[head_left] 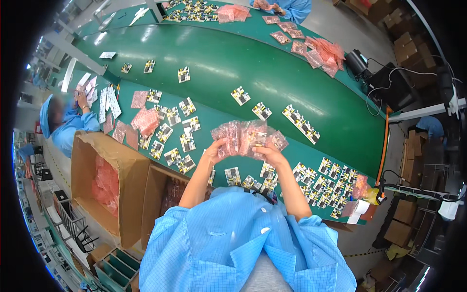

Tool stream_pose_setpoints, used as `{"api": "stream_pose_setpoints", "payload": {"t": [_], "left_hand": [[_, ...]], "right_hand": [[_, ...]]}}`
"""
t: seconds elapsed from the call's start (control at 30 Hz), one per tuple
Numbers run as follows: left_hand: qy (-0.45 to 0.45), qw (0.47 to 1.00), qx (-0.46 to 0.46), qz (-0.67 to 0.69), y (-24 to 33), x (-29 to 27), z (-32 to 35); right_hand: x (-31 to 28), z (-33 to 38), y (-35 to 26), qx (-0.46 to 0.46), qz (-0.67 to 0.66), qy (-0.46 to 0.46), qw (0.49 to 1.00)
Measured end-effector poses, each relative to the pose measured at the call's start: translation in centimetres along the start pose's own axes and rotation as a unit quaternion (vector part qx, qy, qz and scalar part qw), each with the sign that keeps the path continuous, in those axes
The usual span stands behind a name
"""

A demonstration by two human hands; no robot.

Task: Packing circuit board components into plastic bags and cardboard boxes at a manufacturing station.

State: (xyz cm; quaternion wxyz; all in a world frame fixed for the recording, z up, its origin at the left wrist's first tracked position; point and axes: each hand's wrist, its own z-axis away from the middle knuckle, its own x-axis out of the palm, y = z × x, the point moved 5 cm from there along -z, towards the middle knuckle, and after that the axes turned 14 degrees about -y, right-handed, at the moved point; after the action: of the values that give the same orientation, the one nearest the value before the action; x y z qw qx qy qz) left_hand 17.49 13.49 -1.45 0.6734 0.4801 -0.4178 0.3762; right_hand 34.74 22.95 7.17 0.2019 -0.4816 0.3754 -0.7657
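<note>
My left hand (214,152) is closed around pink bubble bags (227,135), fanned out over the work table. Beside them, my right hand (270,154) grips more bubble bags (254,134), with dark parts showing through the plastic. The two bunches meet in the middle, and an exact tally is not clear. Just below my hands lie several bare circuit boards (232,176) with black and yellow parts. A larger group of circuit boards (323,185) is laid out at the right, and another cluster (188,141) at the left.
A green conveyor belt (209,51) runs beyond the table, carrying scattered boards and a long panel (301,124). An open cardboard box (127,194) with pink bags stands at the left. A label roll (361,207) sits at the right end. Co-workers work at left (73,129) and far side (292,7).
</note>
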Motion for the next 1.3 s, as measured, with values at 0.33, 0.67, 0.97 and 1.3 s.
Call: {"api": "stream_pose_setpoints", "payload": {"t": [0.33,0.67,0.97,1.3], "left_hand": [[-0.046,0.992,0.103,-0.056,-2.0,7.2,5.9],[-0.022,0.989,0.119,-0.084,-4.0,9.2,13.9],[0.010,0.991,0.040,-0.131,-10.0,11.8,18.7],[0.178,0.954,0.062,-0.233,-16.5,10.5,25.2]], "right_hand": [[5.7,2.9,-1.0,-0.077,0.306,0.148,0.937],[8.8,7.7,3.0,0.080,0.157,0.001,0.984],[9.4,13.4,7.3,0.106,0.069,-0.092,0.988],[11.3,16.4,13.4,0.163,-0.020,-0.097,0.982]]}}
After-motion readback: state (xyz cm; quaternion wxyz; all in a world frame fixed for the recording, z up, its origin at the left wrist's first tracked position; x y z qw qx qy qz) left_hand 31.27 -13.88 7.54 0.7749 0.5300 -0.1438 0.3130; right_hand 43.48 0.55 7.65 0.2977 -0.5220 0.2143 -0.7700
